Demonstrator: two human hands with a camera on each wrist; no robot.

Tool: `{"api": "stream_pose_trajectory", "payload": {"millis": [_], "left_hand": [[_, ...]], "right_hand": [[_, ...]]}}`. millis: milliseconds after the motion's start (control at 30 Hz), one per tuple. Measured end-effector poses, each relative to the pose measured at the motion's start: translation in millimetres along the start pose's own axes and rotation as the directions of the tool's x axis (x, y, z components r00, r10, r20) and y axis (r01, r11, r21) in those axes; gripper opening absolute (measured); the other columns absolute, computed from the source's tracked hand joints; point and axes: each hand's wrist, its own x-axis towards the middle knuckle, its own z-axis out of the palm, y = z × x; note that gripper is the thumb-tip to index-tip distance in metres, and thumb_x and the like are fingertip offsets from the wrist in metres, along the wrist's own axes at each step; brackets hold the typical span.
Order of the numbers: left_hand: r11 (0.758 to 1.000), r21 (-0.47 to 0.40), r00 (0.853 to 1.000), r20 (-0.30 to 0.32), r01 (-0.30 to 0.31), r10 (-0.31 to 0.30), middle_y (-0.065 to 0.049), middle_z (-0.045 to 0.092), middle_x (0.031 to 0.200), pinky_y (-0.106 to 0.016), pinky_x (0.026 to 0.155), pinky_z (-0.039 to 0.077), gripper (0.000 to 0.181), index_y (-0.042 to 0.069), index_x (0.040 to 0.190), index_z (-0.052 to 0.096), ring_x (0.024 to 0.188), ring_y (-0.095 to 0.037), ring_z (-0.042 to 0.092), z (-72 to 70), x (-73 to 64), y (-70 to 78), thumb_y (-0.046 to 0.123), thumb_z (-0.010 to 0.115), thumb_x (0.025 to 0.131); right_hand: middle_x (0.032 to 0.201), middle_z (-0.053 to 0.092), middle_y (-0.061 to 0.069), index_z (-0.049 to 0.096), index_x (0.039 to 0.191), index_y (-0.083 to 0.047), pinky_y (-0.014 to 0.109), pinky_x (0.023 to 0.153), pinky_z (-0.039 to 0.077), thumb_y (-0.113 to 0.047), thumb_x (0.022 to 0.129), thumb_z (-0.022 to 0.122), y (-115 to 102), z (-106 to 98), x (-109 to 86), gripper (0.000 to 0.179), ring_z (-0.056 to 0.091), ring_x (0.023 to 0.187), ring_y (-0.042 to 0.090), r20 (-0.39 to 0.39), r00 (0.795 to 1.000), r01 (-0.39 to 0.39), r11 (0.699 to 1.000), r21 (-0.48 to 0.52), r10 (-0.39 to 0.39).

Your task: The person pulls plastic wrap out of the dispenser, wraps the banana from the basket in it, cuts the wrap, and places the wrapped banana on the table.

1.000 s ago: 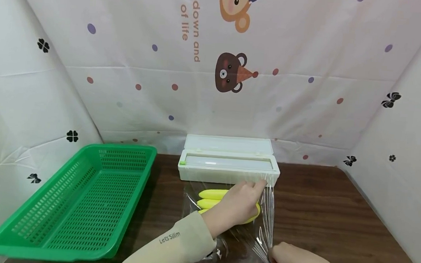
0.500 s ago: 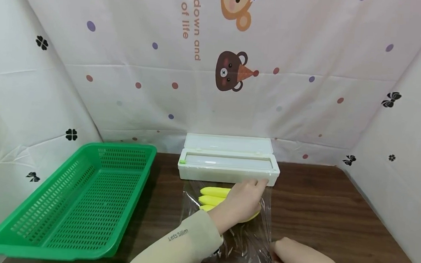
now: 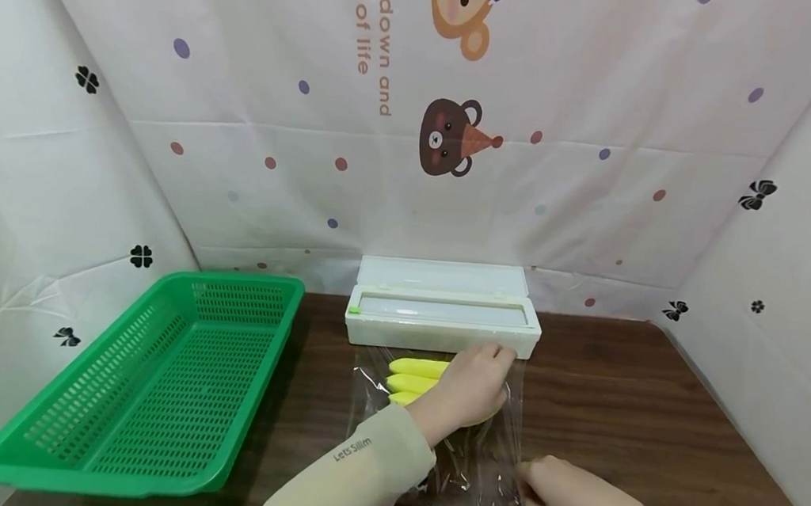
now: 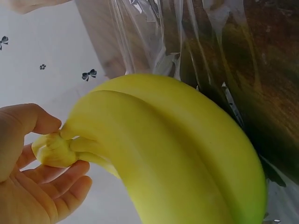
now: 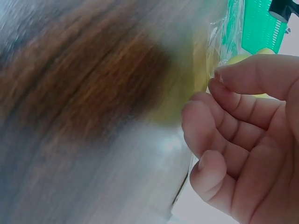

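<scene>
A bunch of yellow bananas point(image 3: 414, 367) lies on clear plastic wrap point(image 3: 477, 473) spread over the dark table. My left hand point(image 3: 470, 385) reaches over the bunch; in the left wrist view its thumb and fingers point(image 4: 60, 186) hold the bananas point(image 4: 154, 130) by the stem. At the wrap's near right corner is my right hand point(image 3: 572, 496). Its thumb and index finger pinch the film edge in the right wrist view, where the other fingers point(image 5: 198, 121) are curled. Behind the bananas stands a white wrap dispenser point(image 3: 442, 337) with its lid up and a green slider at the left.
A green plastic basket point(image 3: 249, 423) with slotted walls stands at the left of the wooden table point(image 3: 622, 413). Printed white cloth point(image 3: 558, 217) hangs behind and along both sides. The dispenser stands close to the back cloth.
The plastic wrap's right side, pulled into taut folds a second ago, now lies flatter on the table. My left fingers have shifted slightly on the bananas; the right hand has barely moved.
</scene>
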Motion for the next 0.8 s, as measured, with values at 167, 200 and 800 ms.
{"api": "stream_pose_trajectory", "payload": {"millis": [167, 200, 800], "left_hand": [[0.999, -0.037, 0.999, 0.029, 0.023, -0.022, -0.002, 0.060, 0.111, -0.028, 0.072, 0.052, 0.041, 0.014, 0.129, 0.051, 0.096, -0.017, 0.060, 4.1, -0.3, -0.4, 0.022, 0.056, 0.089], [0.999, -0.045, 0.999, 0.036, 0.028, -0.027, -0.002, 0.060, 0.112, -0.029, 0.073, 0.052, 0.041, 0.014, 0.130, 0.050, 0.096, -0.017, 0.060, 4.7, -0.4, -0.5, 0.022, 0.055, 0.090], [0.999, -0.041, 0.999, -0.035, 0.022, -0.023, -0.001, 0.060, 0.115, -0.033, 0.074, 0.052, 0.054, 0.015, 0.136, 0.045, 0.101, -0.017, 0.060, 4.6, -10.0, -3.4, 0.030, 0.060, 0.086]], "right_hand": [[0.057, 0.038, -0.018, 0.047, 0.067, -0.023, 0.017, 0.046, 0.035, -0.009, 0.087, 0.059, 0.0, 1.3, -0.3, 0.027, 0.032, 0.048, -0.005, -0.024, 1.000, 0.014, 0.999, -0.030, -0.015], [0.057, 0.038, -0.018, 0.048, 0.067, -0.024, 0.017, 0.046, 0.035, -0.009, 0.087, 0.059, 0.1, 1.4, -0.2, 0.027, 0.032, 0.049, -0.005, -0.026, 1.000, 0.016, 0.999, -0.030, -0.016], [0.059, 0.042, -0.017, 0.051, 0.070, -0.024, 0.018, 0.047, 0.037, -0.012, 0.089, 0.058, 5.3, -0.3, 0.6, 0.024, 0.035, 0.050, -0.005, 0.002, 1.000, 0.001, 1.000, 0.005, -0.001]]}}
